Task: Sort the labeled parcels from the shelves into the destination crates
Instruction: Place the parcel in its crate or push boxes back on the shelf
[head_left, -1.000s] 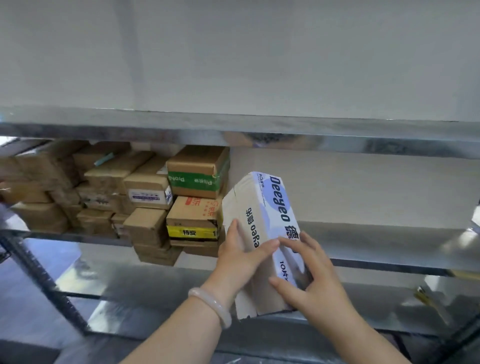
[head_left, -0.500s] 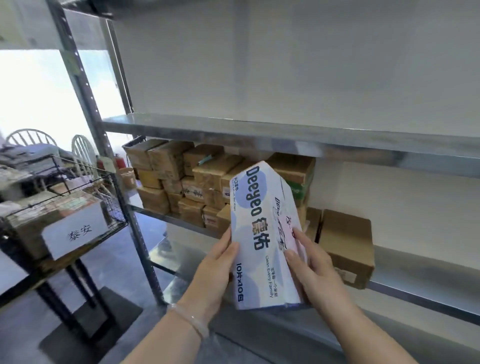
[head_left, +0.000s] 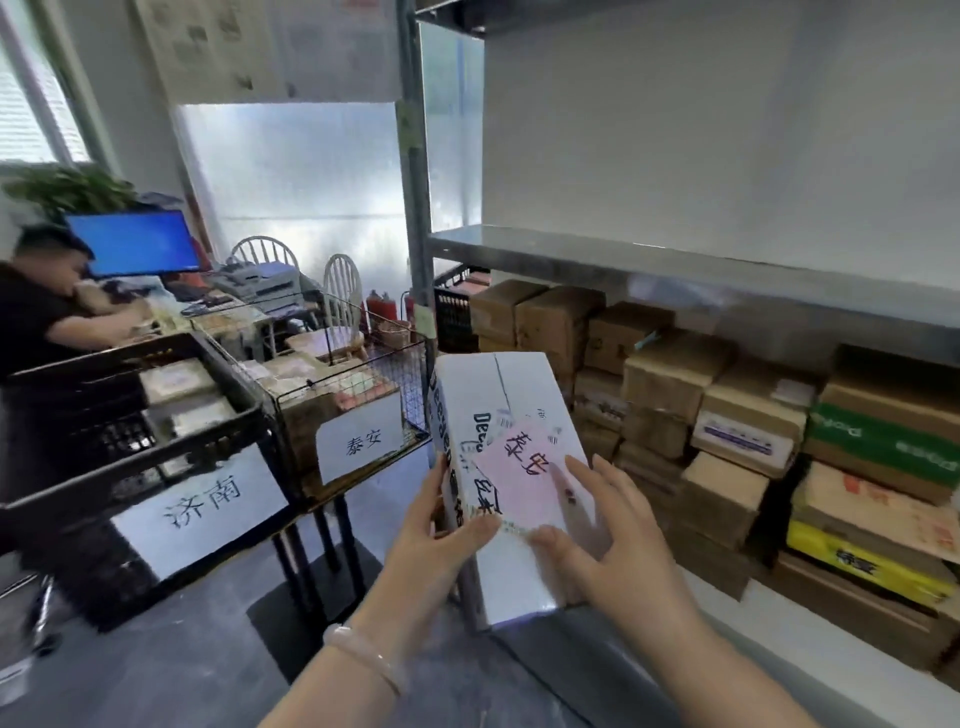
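We record a white paper sign (head_left: 200, 506) on the front of the black crate (head_left: 130, 457), reading 济南. A second white sign (head_left: 361, 444), on the wire basket (head_left: 353, 371) beside it, reads 泰安. The white parcel (head_left: 519, 395) carries the dark print "Deeyeo" down its left side. Its pink label (head_left: 524, 467) bears handwriting we read as 泰安. Print on the green-banded carton (head_left: 883, 441) and the yellow-banded carton (head_left: 857, 561) is too blurred to read.
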